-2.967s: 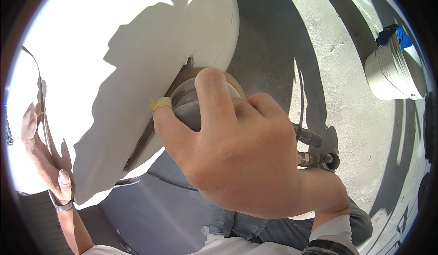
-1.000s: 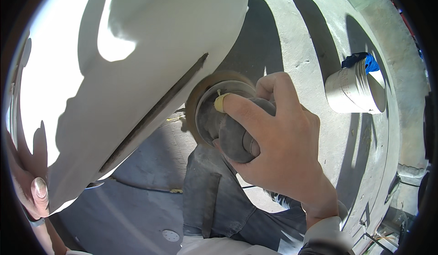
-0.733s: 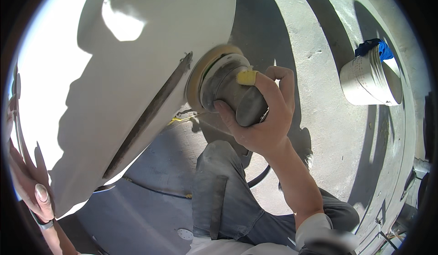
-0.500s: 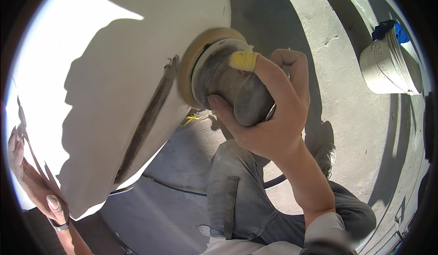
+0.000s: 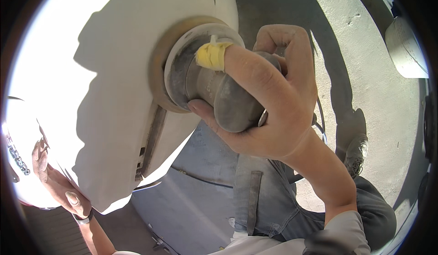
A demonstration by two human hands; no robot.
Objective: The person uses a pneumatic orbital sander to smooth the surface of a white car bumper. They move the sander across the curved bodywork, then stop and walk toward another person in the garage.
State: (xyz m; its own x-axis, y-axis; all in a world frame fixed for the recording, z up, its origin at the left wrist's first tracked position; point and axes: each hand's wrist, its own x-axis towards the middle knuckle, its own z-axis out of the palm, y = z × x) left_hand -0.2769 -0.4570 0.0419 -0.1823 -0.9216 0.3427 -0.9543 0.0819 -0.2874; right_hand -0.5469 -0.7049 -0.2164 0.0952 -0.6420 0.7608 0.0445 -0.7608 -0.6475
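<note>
A dusty round power sander [image 5: 200,79] with a tan pad is in my right hand [image 5: 278,100], whose fingers wrap around its dark body. Yellow tape covers the tip of one of those fingers. The pad lies against a large white curved panel [image 5: 123,54], over the upper end of a dark narrow slot [image 5: 153,138]. At the panel's lower left edge, my left hand [image 5: 57,179] rests with fingers stretched out along the surface and the thumb apart. A band circles that wrist. Part of the pad is hidden behind the sander's body.
A white bucket [image 5: 406,49] stands on the concrete floor [image 5: 383,118] at the right. My bent leg in grey trousers [image 5: 267,195] is below the sander, with a shoe [image 5: 357,154] to its right. A dark hose or cable [image 5: 200,179] runs beneath the panel.
The sander in my right hand has moved up and left in view, away from the slot's lower end. The whole view has shifted, and the bucket is nearer the right rim.
</note>
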